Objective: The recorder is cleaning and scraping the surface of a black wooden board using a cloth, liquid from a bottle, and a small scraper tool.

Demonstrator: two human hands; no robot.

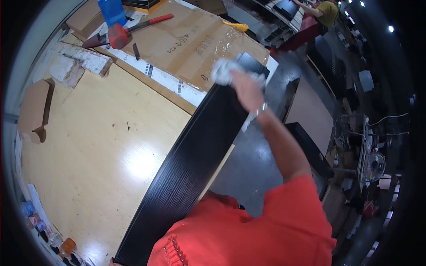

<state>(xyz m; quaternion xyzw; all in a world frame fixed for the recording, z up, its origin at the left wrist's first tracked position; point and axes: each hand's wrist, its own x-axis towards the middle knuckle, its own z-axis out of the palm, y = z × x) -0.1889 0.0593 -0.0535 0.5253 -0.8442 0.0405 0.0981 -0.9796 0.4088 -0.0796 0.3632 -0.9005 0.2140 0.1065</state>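
A long black wood-grain board (186, 146) lies slantwise along the near edge of the table, from the lower left to the upper right. My right hand (247, 91), blurred by motion and with a metal watch at its wrist, is closed on a white cloth (225, 72). It presses the cloth on the board's far end. At the lower rim of the view, only the fingertips of my left hand (114, 263) show, wrapped at the board's near end. The rest of that hand is out of sight.
On the pale wooden table (111, 146) lie a red mallet (118, 36), a flat cardboard box (191, 40), whitish blocks (66, 70) and an open brown carton (35, 111). A blue bottle (112, 12) stands behind. Another person (327, 13) works at the far right. A fan (374, 166) stands right.
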